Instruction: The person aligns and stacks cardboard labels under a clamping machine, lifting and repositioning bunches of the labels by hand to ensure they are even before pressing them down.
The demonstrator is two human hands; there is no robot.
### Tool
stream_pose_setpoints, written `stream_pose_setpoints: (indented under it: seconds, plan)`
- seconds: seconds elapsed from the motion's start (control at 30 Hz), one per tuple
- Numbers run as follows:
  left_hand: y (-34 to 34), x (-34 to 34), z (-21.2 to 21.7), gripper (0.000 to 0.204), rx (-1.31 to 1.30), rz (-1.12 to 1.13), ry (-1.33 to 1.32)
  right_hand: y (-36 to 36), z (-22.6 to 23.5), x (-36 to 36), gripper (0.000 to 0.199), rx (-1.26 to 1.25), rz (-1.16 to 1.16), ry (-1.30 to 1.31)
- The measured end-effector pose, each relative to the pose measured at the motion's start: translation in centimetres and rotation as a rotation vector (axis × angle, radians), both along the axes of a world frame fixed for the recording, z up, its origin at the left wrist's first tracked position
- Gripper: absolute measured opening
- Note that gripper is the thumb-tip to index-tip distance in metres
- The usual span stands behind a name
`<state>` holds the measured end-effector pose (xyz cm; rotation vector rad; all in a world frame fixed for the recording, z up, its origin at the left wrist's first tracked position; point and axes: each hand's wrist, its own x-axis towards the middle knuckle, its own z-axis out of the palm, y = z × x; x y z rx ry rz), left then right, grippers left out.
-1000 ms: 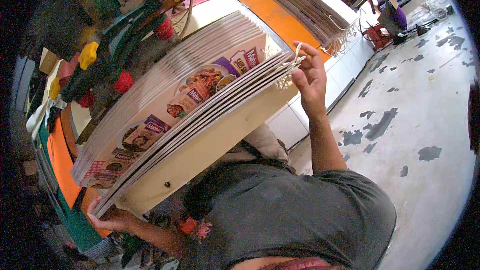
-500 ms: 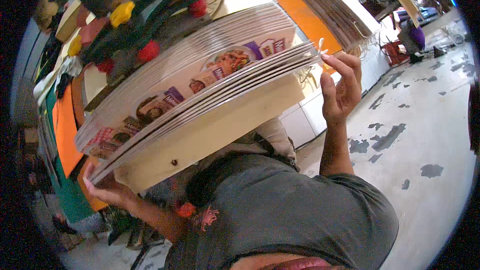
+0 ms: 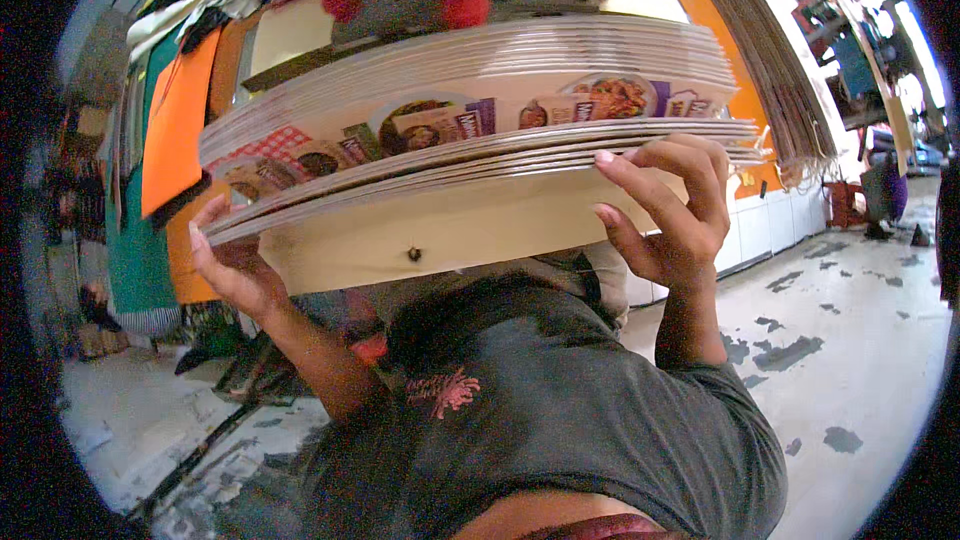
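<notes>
A thick stack of printed cardboard sheets (image 3: 350,132) with food pictures lies in front of me on a pale board. The near few sheets (image 3: 480,158) stand apart from the rest, leaving a gap where one printed face shows. Around the left near corner of these sheets, my left hand (image 3: 235,265) is closed, its thumb along the edge. At the right, my right hand (image 3: 675,210) has bent, spread fingers. Its fingertips touch the sheets' near edge while the thumb stays apart from it. The pale board (image 3: 480,225), with a dark hole, juts toward me below the sheets.
Behind the stack is a dark machine with red knobs (image 3: 465,9). An orange panel (image 3: 180,130) hangs at left beside green cloth. Bundled brown strips (image 3: 765,60) lie at the far right. The floor (image 3: 800,340) has worn dark patches.
The view has turned, so the stack now appears more level and further right. My right hand has shifted from the sheets' right corner, by a white string, inward along their near edge. My left hand keeps its corner.
</notes>
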<state>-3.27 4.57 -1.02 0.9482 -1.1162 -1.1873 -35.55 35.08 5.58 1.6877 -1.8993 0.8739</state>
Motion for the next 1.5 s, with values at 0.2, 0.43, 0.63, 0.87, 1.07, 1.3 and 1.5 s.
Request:
stream_pose_setpoints:
  seconds: [0.2, 0.43, 0.63, 0.87, 1.07, 1.3, 1.5]
  plan:
    - [-0.1, 1.0, -0.3, 0.061, -0.066, -0.128, 0.041, -0.2, -0.6, 0.2, 0.04, -0.015, -0.018, -0.029]
    - [-0.4, 2.2, -0.4, 0.067, -0.033, -0.178, 0.109, -0.5, -1.0, 0.5, 0.036, -0.035, -0.05, -0.048]
    - [-0.1, 1.8, 0.3, 0.074, -0.029, -0.222, 0.104, -0.4, -0.9, 0.8, 0.036, -0.019, -0.048, -0.052]
    - [-1.2, 3.5, -0.4, 0.073, 0.001, -0.417, 0.196, 0.0, -1.7, 1.1, 0.036, -0.031, -0.074, -0.04]
    - [-0.4, 2.4, 0.0, 0.062, 0.028, -0.334, 0.146, 0.2, -2.1, 1.1, 0.039, -0.053, -0.055, -0.025]
    - [-1.2, 3.6, -0.6, 0.058, -0.009, -0.431, 0.156, 0.3, -2.2, 1.4, 0.036, -0.073, -0.045, -0.048]
    - [-0.6, 2.8, 0.7, 0.059, 0.039, -0.38, 0.139, 0.4, -2.2, 1.4, 0.031, -0.058, -0.022, 0.001]
